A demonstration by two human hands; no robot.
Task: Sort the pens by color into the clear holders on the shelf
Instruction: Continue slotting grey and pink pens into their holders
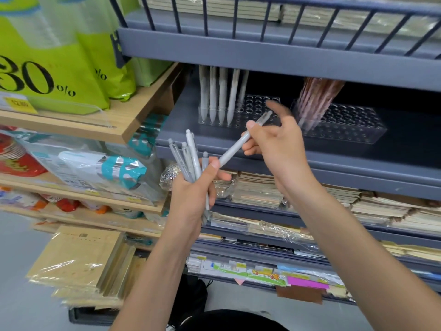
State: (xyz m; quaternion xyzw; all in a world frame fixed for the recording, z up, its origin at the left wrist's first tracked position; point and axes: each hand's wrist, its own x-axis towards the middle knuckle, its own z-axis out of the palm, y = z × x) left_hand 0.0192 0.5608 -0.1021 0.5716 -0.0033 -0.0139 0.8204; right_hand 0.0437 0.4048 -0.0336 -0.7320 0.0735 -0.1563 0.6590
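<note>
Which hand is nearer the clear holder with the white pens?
Right. The right hand, holding one pen, is just in front of that holder. The left hand grips a bundle of pens lower down, below the shelf edge.

The scene is lit evenly and brightly from overhead, though the recess above the grey pen shelf [393,139] is left in deep shadow. Glare is caught on the plastic-wrapped notebooks [76,261] at lower left and on the foil packets [124,168], and the raised fingers of the right hand [279,137] are smeared by motion blur. Straight shelf rails are bowed by wide-angle distortion towards the edges, and the green bags [47,68] at upper left are rendered soft.
</note>
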